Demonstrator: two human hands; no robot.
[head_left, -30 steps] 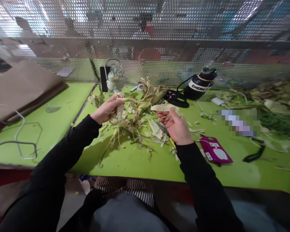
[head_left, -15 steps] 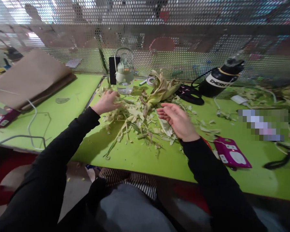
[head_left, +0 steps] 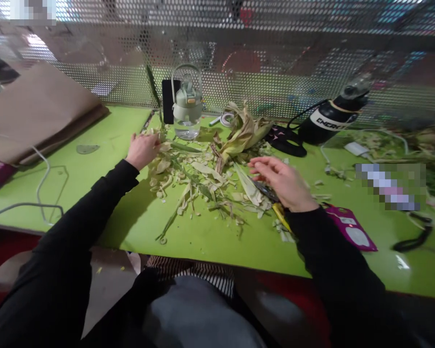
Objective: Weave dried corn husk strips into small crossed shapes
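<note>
A heap of pale corn husk scraps [head_left: 199,186] lies spread on the green table [head_left: 210,237]. My left hand [head_left: 142,150] rests at the heap's far left edge, fingers curled down onto the scraps; whether it grips any is hidden. My right hand [head_left: 284,182] hovers palm down over the right side of the heap, fingers apart and empty. Beneath its wrist lies a yellow-handled tool [head_left: 275,208] with a dark blade. A partly husked corn ear [head_left: 242,134] lies behind the heap.
A clear water bottle [head_left: 187,108] and a dark phone [head_left: 167,101] stand before the perforated metal screen [head_left: 261,58]. A black bottle [head_left: 333,121] lies at right. A magenta device [head_left: 350,234] sits by my right forearm. Brown paper [head_left: 39,113] and cables [head_left: 39,186] lie left.
Both hands let go of the husk pieces held a second ago. The left hand dropped and slid left along the heap; the right turned palm down and moved right.
</note>
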